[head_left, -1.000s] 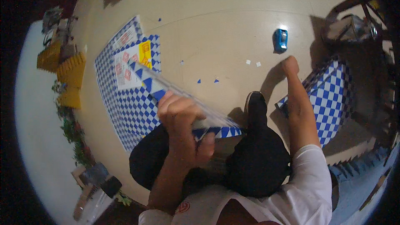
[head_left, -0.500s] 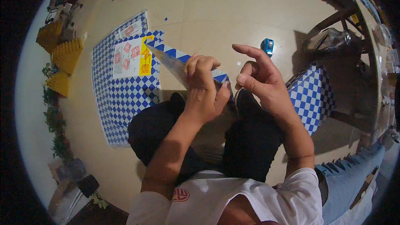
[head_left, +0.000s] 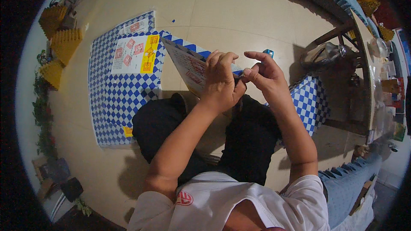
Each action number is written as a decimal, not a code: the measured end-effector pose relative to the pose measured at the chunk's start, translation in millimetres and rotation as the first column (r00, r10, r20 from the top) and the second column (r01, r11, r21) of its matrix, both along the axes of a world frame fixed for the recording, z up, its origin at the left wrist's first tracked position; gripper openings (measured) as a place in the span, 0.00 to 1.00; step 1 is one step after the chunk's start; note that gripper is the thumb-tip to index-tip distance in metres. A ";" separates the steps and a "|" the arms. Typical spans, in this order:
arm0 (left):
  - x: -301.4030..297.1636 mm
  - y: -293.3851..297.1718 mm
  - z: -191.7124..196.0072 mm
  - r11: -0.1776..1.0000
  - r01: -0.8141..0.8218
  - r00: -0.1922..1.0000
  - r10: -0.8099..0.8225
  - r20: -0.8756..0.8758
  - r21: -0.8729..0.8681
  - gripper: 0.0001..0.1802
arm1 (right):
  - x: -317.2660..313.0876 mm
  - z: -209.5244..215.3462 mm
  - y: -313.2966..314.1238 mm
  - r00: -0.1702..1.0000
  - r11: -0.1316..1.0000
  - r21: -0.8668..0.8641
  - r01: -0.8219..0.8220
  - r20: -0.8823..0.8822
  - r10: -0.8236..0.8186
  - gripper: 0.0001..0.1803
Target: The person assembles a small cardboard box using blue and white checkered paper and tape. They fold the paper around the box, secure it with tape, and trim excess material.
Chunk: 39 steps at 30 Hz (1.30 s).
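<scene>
A stiff-looking blue-and-white checked sheet (head_left: 185, 62) stands on edge in front of me, its pale face with red print turned toward my left. My left hand (head_left: 220, 79) is closed over its upper edge, fingers on the far side. At the near right corner of that edge, my right hand (head_left: 267, 79) pinches with thumb and curled fingers, the index finger stretched out above. The exact corner between the fingertips is partly hidden. The sheet's lower part is hidden behind my left arm and legs.
More checked sheets (head_left: 128, 90) with a white-and-yellow label (head_left: 132, 55) lie on the floor at left. A checked bundle (head_left: 309, 102) sits at right by a wooden table (head_left: 364, 72). A blue tape measure (head_left: 268, 52) peeks out behind my right hand.
My right hand has moved left and its fingertips have come onto the sheet's corner. The sheet has turned so its printed face shows. My view has shifted somewhat.
</scene>
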State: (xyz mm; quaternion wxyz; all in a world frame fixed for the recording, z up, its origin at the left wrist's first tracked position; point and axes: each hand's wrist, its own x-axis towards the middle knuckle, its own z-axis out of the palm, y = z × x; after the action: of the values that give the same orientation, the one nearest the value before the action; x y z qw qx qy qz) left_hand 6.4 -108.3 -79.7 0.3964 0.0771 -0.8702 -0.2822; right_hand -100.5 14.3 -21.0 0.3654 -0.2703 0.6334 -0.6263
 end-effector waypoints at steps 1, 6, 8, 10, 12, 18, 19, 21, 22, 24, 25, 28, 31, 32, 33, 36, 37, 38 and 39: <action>0.9 0.2 -0.7 1.000 -0.002 1.000 0.002 0.002 -0.001 0.35 | 0.9 -1.9 -0.4 1.000 1.000 -0.009 0.008 0.003 -0.008 0.23; -0.4 2.2 -3.5 1.000 -0.002 1.000 0.002 0.007 -0.011 0.35 | 2.9 -6.0 1.0 0.994 0.997 0.053 0.052 -0.097 -0.047 0.20; -1.0 3.1 -3.2 1.000 -0.005 1.000 0.005 0.007 -0.030 0.35 | 2.9 -4.5 1.7 0.988 0.994 0.095 0.057 -0.151 -0.042 0.19; 0.0 3.3 -2.0 0.999 -0.007 1.000 0.007 0.016 -0.043 0.35 | 1.0 -0.3 1.5 0.981 0.988 0.149 0.046 -0.191 -0.017 0.19; 0.9 4.2 -2.0 0.999 -0.006 0.999 0.008 0.032 -0.047 0.35 | -1.4 7.1 2.1 0.966 0.965 0.261 0.017 -0.254 0.052 0.21; 0.4 6.7 -4.9 0.993 0.038 0.999 -0.037 0.013 -0.111 0.35 | 0.9 8.8 0.2 0.975 0.920 0.391 -0.012 -0.201 0.098 0.24; 0.4 6.4 -4.6 0.991 0.034 0.999 -0.032 0.014 -0.128 0.35 | 2.0 9.4 0.2 0.976 0.915 0.403 -0.019 -0.192 0.105 0.24; 0.7 4.8 -3.9 0.987 0.023 1.000 -0.020 0.016 -0.162 0.34 | 5.6 16.4 0.2 0.970 0.910 0.414 -0.018 -0.213 0.116 0.25; 0.8 4.7 -2.7 0.985 0.012 1.000 -0.012 -0.001 -0.170 0.34 | 7.3 21.1 -0.2 0.967 0.908 0.419 -0.018 -0.223 0.123 0.25; 1.5 4.6 1.7 0.982 -0.009 0.999 0.002 -0.034 -0.187 0.34 | 10.1 33.1 -1.3 0.974 0.901 0.431 -0.048 -0.181 0.139 0.24; 2.5 4.8 5.2 0.986 0.002 0.999 -0.009 -0.044 -0.170 0.34 | 11.3 36.5 -1.5 0.976 0.898 0.436 -0.063 -0.160 0.146 0.24; 5.0 4.1 14.1 0.991 0.022 0.997 -0.032 -0.076 -0.129 0.34 | 10.4 36.3 1.0 0.971 0.939 0.321 -0.120 -0.158 0.178 0.21; 8.1 0.8 19.1 0.995 0.015 0.995 -0.025 -0.100 -0.099 0.35 | 2.3 29.2 7.1 0.968 0.953 0.221 -0.207 -0.094 0.232 0.21; 9.9 0.0 23.3 0.996 0.013 0.994 -0.022 -0.107 -0.086 0.36 | 2.6 29.9 9.1 0.968 0.956 0.195 -0.221 -0.078 0.240 0.21; 12.2 -1.0 27.0 0.997 0.008 0.994 -0.016 -0.113 -0.075 0.36 | 4.5 31.8 10.5 0.966 0.957 0.167 -0.237 -0.062 0.250 0.21; 17.5 -2.9 32.4 0.997 0.045 0.993 -0.052 -0.108 -0.065 0.38 | 8.1 35.2 8.9 0.968 0.957 0.173 -0.232 -0.054 0.244 0.22; 18.9 -3.3 33.1 0.997 0.052 0.992 -0.059 -0.111 -0.063 0.38 | 8.7 36.0 8.0 0.970 0.956 0.191 -0.221 -0.058 0.235 0.22; 20.1 -3.7 33.7 0.996 0.059 0.991 -0.066 -0.115 -0.062 0.38 | 8.8 39.8 7.6 0.973 0.953 0.201 -0.224 -0.003 0.230 0.22; 21.9 -4.2 34.7 0.996 0.064 0.991 -0.071 -0.117 -0.061 0.38 | 8.8 45.7 6.8 0.973 0.950 0.210 -0.230 0.055 0.224 0.22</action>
State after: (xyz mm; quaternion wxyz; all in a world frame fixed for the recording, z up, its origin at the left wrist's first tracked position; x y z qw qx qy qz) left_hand 28.3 -112.4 -45.0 0.4397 0.0191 -0.8550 -0.2745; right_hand -91.6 21.1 24.7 0.4715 -0.2908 0.6565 -0.5119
